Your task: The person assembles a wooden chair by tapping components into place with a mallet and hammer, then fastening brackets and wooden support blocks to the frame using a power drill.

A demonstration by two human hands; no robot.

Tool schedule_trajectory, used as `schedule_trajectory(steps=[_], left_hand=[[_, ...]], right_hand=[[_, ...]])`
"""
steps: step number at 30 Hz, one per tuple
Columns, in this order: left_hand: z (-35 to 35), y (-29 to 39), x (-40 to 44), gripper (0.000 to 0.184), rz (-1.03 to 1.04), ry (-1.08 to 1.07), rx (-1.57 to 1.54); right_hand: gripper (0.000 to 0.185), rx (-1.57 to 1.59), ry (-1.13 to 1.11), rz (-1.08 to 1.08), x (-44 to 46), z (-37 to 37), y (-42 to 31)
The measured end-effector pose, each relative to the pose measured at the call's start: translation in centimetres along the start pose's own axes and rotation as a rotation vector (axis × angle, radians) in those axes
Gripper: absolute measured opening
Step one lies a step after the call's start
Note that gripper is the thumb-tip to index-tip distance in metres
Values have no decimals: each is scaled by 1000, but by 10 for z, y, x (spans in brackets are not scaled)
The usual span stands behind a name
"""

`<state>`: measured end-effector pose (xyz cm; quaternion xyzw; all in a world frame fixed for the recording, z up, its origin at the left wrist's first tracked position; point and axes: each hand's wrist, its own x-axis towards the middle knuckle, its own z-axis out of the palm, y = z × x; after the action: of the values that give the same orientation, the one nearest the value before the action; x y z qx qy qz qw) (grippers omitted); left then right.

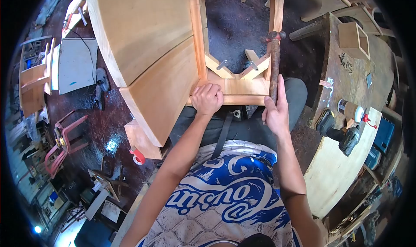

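Observation:
A wooden chair frame lies across my lap, its broad panelled part to the left. My left hand is closed over the near rail at the corner by the panels. With my right hand I hold a hammer by the lower end of its handle, its red and dark head pointing away from me above the right leg of the frame. Two diagonal corner braces with metal plates show inside the frame.
On the workbench at right are an open wooden box, a glue bottle and a cordless drill. A pink plastic chair, shoes and a red tape dispenser are at left.

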<state>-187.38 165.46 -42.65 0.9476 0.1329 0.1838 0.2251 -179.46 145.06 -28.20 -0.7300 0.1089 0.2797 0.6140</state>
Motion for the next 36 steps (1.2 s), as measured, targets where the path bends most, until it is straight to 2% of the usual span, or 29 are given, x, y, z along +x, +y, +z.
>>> schedule_trajectory(steps=[8, 19, 30, 36], left_hand=[[3, 0, 0, 6, 38, 2, 5], [-2, 5, 7, 6, 32, -44, 28], [0, 2, 5, 7, 34, 19, -25], [-1, 3, 7, 8, -79, -56, 6]], right_hand=[[79, 37, -174, 272, 4, 6, 22], [81, 13, -353, 417, 12, 10, 47], [80, -47, -337, 395, 11, 15, 50], [81, -32, -321, 361, 9, 16, 56]])
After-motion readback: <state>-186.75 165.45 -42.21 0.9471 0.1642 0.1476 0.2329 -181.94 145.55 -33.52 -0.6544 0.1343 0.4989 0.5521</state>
